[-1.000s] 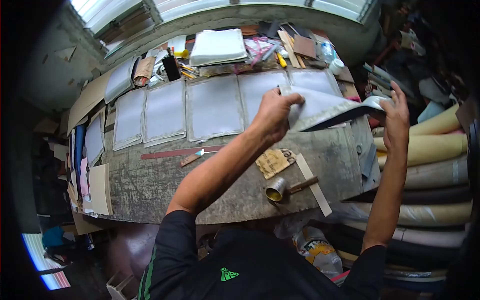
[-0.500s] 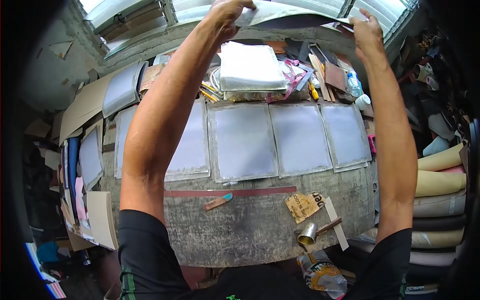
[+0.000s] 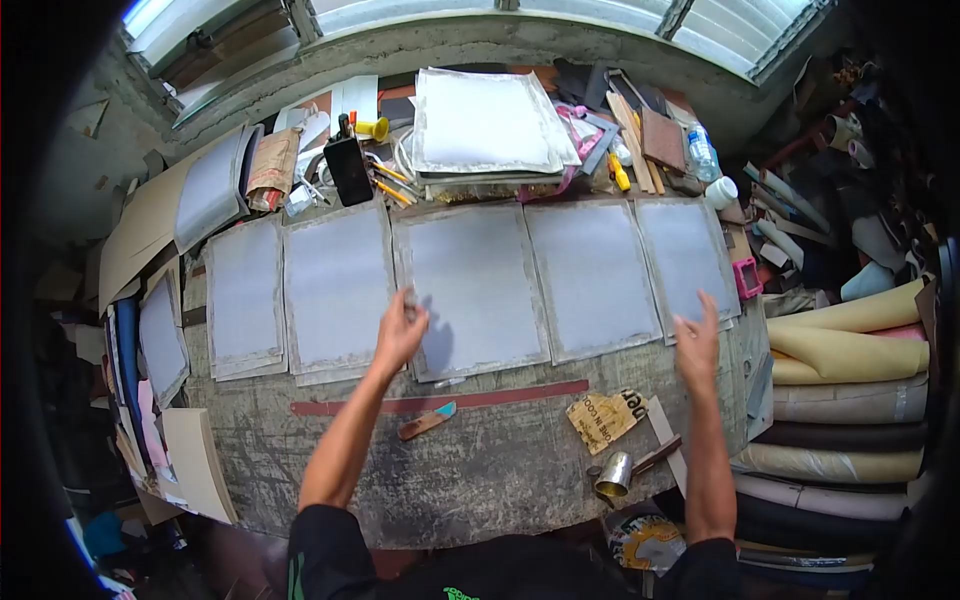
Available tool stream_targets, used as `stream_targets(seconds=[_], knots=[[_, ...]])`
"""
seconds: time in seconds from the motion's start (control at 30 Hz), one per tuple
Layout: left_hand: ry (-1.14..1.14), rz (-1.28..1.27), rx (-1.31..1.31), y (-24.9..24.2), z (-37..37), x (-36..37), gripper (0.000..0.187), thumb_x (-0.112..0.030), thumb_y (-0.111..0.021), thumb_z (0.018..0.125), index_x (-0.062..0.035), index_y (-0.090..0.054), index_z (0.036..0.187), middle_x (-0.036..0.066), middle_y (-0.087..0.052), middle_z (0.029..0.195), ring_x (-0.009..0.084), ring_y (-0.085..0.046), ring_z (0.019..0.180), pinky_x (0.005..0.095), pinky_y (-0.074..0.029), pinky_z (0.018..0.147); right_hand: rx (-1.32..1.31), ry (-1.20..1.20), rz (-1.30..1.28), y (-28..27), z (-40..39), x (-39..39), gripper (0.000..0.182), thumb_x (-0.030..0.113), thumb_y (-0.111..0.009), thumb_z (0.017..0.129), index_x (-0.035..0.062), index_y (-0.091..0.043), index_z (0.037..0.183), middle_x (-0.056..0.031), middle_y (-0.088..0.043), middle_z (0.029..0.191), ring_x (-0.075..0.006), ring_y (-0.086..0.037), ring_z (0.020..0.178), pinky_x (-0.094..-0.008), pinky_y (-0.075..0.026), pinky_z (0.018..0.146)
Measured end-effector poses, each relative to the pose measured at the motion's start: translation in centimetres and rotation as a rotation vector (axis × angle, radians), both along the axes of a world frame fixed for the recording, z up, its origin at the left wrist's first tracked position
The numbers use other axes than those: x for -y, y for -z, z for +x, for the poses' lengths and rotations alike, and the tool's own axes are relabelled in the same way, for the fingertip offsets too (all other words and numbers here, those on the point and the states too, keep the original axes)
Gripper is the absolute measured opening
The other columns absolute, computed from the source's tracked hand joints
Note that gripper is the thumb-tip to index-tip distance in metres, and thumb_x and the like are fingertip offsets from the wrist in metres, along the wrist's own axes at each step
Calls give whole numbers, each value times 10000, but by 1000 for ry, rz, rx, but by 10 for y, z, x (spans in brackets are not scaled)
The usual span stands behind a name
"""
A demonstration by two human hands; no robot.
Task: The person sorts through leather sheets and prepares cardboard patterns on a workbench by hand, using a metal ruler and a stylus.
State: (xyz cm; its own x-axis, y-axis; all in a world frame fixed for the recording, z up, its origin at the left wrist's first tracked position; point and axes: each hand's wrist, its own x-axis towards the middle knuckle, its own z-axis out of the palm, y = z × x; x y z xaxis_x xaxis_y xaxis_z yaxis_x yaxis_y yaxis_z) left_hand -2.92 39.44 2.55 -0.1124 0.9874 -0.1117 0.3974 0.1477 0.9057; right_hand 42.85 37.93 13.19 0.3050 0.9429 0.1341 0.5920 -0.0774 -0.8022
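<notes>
My left hand (image 3: 400, 330) hovers with spread fingers over the front edge of the middle grey sheet (image 3: 475, 285) and holds nothing. My right hand (image 3: 697, 340) is raised with fingers apart, empty, just in front of the rightmost grey sheet (image 3: 688, 255). Several grey sheets lie side by side in a row across the worn workbench (image 3: 480, 480). A stack of similar pale sheets (image 3: 490, 125) rests at the back of the bench.
A long red strip (image 3: 440, 400), a blue-tipped knife (image 3: 425, 422), a printed cardboard scrap (image 3: 605, 415) and a metal cup (image 3: 613, 475) lie near the front. Tools, a black bottle (image 3: 350, 165) and a water bottle (image 3: 703, 155) crowd the back. Material rolls (image 3: 850, 400) are stacked right.
Both hands lifted a grey sheet off the right end, carried it up and back, let it go, and have come down empty over the row.
</notes>
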Motion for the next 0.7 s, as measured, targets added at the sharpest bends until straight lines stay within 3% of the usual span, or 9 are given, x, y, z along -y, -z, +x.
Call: stream_targets(seconds=[0.07,0.13,0.23,0.33,0.4,0.47,0.53,0.63,0.7], knots=[[7,-152,91,14,6,62,440,-94,-592,808,4,-467,1218,79,-615,810,154,-616,699,294,-495,613,-28,203,-152,6,65,65,550,36,-585,835,-3,-361,1336,-194,-281,1421,-240,-552,1060,-287,-493,846],[24,-217,149,16,18,107,376,-92,-587,819,17,-511,1170,59,-609,807,125,-595,697,275,-488,616,203,277,-135,42,148,132,512,36,-571,843,-24,-382,1314,-214,-288,1411,-278,-504,1140,-292,-492,857],[104,-253,124,-7,55,157,349,-100,-601,823,8,-537,1149,44,-606,825,125,-573,713,274,-481,665,262,434,-119,56,186,211,456,46,-575,836,-35,-434,1262,-243,-338,1372,-325,-466,1182,-320,-493,839],[231,-233,66,-14,89,199,338,-99,-596,822,9,-541,1138,78,-619,875,147,-595,789,289,-486,699,399,455,-219,110,225,278,331,73,-567,847,-43,-509,1152,-262,-395,1334,-353,-480,1163,-359,-473,861],[306,-269,12,-22,105,222,341,-118,-608,820,18,-544,1126,116,-629,887,197,-612,806,321,-492,725,486,440,-288,131,229,289,266,89,-560,856,-48,-546,1083,-270,-417,1319,-363,-487,1153,-383,-456,884],[288,-312,-38,-30,115,239,311,-116,-608,828,18,-557,1104,112,-634,900,179,-610,819,307,-490,733,228,433,-230,137,222,293,196,118,-548,873,-54,-576,962,-281,-459,1282,-375,-480,1161,-410,-402,950],[324,-264,-137,-23,132,247,247,-124,-596,855,28,-580,1049,106,-641,895,154,-613,812,294,-490,717,322,342,-122,151,223,292,221,137,-499,909,-67,-584,907,-294,-475,1259,-386,-474,1161,-419,-364,978],[321,-342,-19,-22,164,243,225,-121,-572,881,35,-571,1044,96,-644,872,141,-615,770,288,-488,682,291,231,-170,112,203,284,244,148,-497,914,-71,-570,833,-299,-424,1310,-408,-471,1151,-410,-384,941],[267,-293,107,-31,193,233,226,-146,-607,857,39,-596,986,101,-644,789,149,-616,716,303,-489,666,316,218,-27,119,203,278,188,132,-555,883,-53,-554,845,-293,-417,1322,-416,-467,1152,-413,-392,935]])
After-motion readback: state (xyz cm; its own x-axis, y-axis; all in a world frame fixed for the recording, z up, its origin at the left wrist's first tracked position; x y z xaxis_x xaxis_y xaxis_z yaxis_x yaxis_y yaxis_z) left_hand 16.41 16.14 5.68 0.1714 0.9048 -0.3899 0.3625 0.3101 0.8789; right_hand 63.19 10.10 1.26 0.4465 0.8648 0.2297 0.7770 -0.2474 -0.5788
